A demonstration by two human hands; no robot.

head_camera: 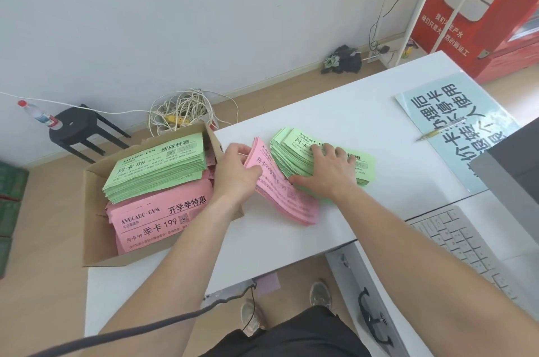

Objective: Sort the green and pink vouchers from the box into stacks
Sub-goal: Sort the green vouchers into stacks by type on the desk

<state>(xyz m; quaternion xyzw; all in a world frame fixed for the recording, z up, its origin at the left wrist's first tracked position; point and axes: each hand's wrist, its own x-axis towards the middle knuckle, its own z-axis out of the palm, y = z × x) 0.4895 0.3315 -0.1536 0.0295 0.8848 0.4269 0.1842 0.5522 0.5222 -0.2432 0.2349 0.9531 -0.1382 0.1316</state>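
Note:
A cardboard box (96, 240) at the table's left end holds a thick bundle of green vouchers (157, 170) lying over pink vouchers (151, 222). On the white table (291, 254) to its right lies a stack of pink vouchers (285, 196), tilted with its left end raised. My left hand (233, 172) grips that raised end. Just right of it sits a stack of green vouchers (297, 149). My right hand (326, 170) lies flat on the green stack, fingers spread, thumb touching the pink stack's edge.
A blue printed sign (455, 123) with a pen (437, 132) on it lies at the table's right, a white keyboard (466, 245) nearer me. On the floor stand a black stool (78, 129) with a bottle (38, 114) and a cable tangle (180, 111).

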